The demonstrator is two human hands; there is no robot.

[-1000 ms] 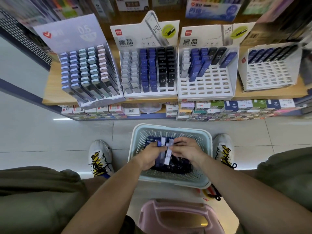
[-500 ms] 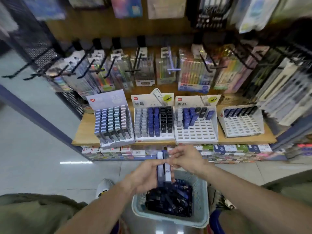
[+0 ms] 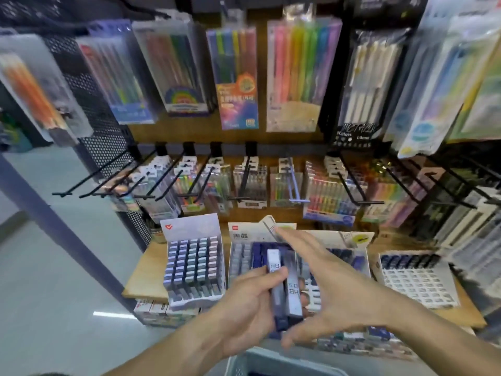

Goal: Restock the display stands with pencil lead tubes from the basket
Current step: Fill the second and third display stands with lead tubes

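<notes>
Above the wooden shelf (image 3: 143, 278), blurred packs of coloured pens (image 3: 298, 74) hang in rows from black hooks (image 3: 113, 180) on the back panel. On the shelf, four display stands sit side by side. The leftmost stand (image 3: 193, 270) is packed full with grey and pale blue tubes. The second stand (image 3: 244, 256) is mostly hidden behind the hands and shows grey and dark blue tubes. The third stand (image 3: 355, 256) is largely covered by the right hand. The rightmost stand (image 3: 417, 280) carries one row of dark tubes along its back edge, with open white slots in front of them.

Before the second and third stands, the left hand (image 3: 244, 316) grips a small bundle of pencil lead tubes (image 3: 284, 289), fingers curled round them and the thumb pressed across the front of the bundle. These tubes stand nearly upright, long axes running from the lower dark caps up toward the shelf; one pale tube with "HB" print rises highest. Just beside them the right hand (image 3: 333, 291) is spread wide, fingers straight and blurred, with its palm near the bundle; whether it touches the tubes I cannot tell.

At the bottom edge, the pale rim of the basket (image 3: 271, 362) shows below both wrists.
</notes>
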